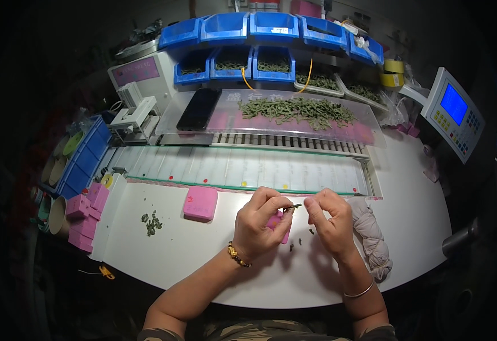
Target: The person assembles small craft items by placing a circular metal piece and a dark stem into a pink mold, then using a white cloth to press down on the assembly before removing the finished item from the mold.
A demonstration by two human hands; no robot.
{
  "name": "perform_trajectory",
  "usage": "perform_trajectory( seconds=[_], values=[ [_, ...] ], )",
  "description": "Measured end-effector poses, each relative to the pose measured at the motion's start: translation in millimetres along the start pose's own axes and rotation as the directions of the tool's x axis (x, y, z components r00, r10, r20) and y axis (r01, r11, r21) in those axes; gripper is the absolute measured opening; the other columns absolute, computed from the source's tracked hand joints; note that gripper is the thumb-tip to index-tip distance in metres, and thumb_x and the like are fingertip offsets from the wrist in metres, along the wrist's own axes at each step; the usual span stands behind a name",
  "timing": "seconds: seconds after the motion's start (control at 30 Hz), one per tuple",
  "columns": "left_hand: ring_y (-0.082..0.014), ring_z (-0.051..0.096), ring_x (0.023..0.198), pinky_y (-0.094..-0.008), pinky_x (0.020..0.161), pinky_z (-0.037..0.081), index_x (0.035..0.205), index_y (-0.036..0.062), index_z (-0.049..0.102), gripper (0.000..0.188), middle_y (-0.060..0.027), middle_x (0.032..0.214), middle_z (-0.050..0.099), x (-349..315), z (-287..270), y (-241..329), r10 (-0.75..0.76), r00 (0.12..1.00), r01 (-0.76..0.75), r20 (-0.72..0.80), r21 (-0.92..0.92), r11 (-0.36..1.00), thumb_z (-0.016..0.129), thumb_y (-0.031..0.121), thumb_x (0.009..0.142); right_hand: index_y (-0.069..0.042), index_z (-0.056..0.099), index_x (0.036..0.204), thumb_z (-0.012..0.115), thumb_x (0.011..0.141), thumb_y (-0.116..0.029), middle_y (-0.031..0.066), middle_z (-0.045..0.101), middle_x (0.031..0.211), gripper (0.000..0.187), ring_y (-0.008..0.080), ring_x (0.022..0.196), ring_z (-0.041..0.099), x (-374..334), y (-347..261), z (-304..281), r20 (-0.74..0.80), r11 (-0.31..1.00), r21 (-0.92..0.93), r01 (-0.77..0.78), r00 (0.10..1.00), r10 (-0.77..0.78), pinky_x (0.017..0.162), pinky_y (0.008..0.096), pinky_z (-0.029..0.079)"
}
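Observation:
My left hand (pixel 259 224), a bead bracelet at its wrist, pinches a short dark green stem piece (pixel 297 206) between thumb and fingertips. Just to the right, my right hand (pixel 331 221) is closed, thumb against curled fingers and close to the stem's free end. Whatever its fingertips may hold is hidden. Beneath and partly behind my left hand shows a pink block (pixel 284 236). Several small dark bits, one a crumb (pixel 300 241), lie on the white table (pixel 231 284) between my hands.
A pink square pad (pixel 201 203) and a pile of green pieces (pixel 153 223) lie to the left. Bundled pale cloth (pixel 372 241) rests beside my right wrist. Beyond are a glass-edged tray (pixel 226 167), curly green stems (pixel 297 111), a phone (pixel 199 109), blue bins (pixel 274 27) and a control panel (pixel 453 113).

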State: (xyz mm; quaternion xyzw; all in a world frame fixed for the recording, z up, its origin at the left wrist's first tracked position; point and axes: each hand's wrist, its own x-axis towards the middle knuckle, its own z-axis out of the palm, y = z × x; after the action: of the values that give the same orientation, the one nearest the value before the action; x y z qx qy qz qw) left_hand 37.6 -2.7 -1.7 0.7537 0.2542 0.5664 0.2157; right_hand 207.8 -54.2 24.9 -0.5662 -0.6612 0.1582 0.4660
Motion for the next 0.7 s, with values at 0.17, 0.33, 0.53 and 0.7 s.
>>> perform_trajectory(
  seconds=[0.17,0.33,0.53,0.7],
  values=[
    [-0.0201,0.062,0.067,-0.0303,0.058,0.052,0.094,0.0068,0.065,0.021,-0.0092,0.091,0.06,-1.3,-2.0,-1.7,0.072,0.997,-0.074,0.042,0.045,0.996,0.073,0.002,0.075,-0.005,0.061,0.083,0.066,0.09,-0.016,0.0007,0.057,0.083,0.014,0.0109,0.074,0.048,-0.6,8.9,8.1,0.092,0.93,0.355,-0.099,0.993,0.071,0.069,0.0248,0.036],
    [-0.0209,0.062,0.067,-0.0318,0.06,0.052,0.105,0.0049,0.061,0.034,-0.0107,0.093,0.06,0.0,0.2,0.8,0.026,1.0,-0.026,0.012,0.01,1.0,0.076,0.006,0.074,-0.006,0.062,0.085,0.066,0.09,-0.016,-0.0012,0.058,0.084,0.012,0.0095,0.078,0.049,-1.2,10.4,8.1,0.104,0.855,0.471,-0.219,0.976,0.193,0.069,0.0248,0.035],
    [-0.0175,0.063,0.076,-0.0283,0.068,0.053,0.112,0.0017,0.057,0.041,-0.0108,0.095,0.062,-3.1,0.8,0.4,-0.222,0.972,0.228,0.072,-0.085,0.97,0.076,0.008,0.076,-0.007,0.062,0.086,0.066,0.09,-0.015,-0.0014,0.058,0.087,0.01,0.0093,0.08,0.048,2.0,8.7,3.4,0.009,0.92,0.363,-0.149,0.988,0.156,0.071,0.0259,0.035],
    [-0.0079,0.06,0.08,-0.0221,0.071,0.051,0.114,0.0002,0.056,0.034,-0.0043,0.089,0.061,-3.3,0.5,-0.7,-0.451,0.867,0.496,0.21,-0.296,0.816,0.071,0.004,0.084,-0.006,0.062,0.086,0.066,0.089,-0.015,-0.0007,0.057,0.087,0.01,0.0101,0.08,0.048,2.7,7.1,1.9,-0.01,0.947,0.293,-0.132,0.99,0.141,0.071,0.0259,0.035]
  ],
)
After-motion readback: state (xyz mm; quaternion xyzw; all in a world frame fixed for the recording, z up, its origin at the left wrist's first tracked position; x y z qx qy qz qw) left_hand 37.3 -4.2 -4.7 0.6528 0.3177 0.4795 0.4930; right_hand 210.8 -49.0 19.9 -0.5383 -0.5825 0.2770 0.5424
